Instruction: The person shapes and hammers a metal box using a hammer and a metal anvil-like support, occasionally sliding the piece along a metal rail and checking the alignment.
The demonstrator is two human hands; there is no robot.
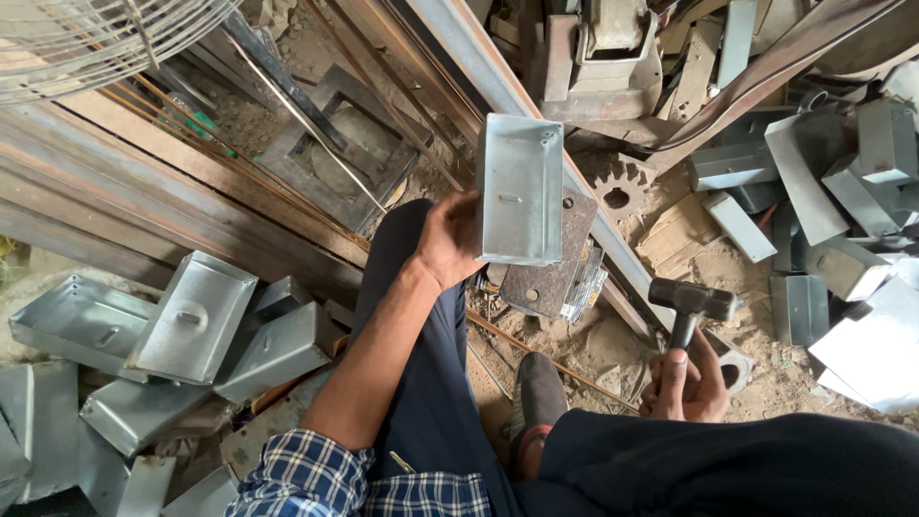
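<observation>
1. Left hand [448, 241] grips the shiny sheet-metal box [520, 189], lifted upright above the knee.
2. Right hand [685, 381] clenches the hammer [690, 308] handle, head up, over the dirt floor [613, 345].
3. Finished trays [191, 316] lie heaped at the floor's left edge.

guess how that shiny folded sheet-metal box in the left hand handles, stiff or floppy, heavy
The shiny folded sheet-metal box probably stays stiff: its folded walls look straight. Likely light, since the left hand holds it up alone by one edge. The smooth surface may be slippery.
</observation>
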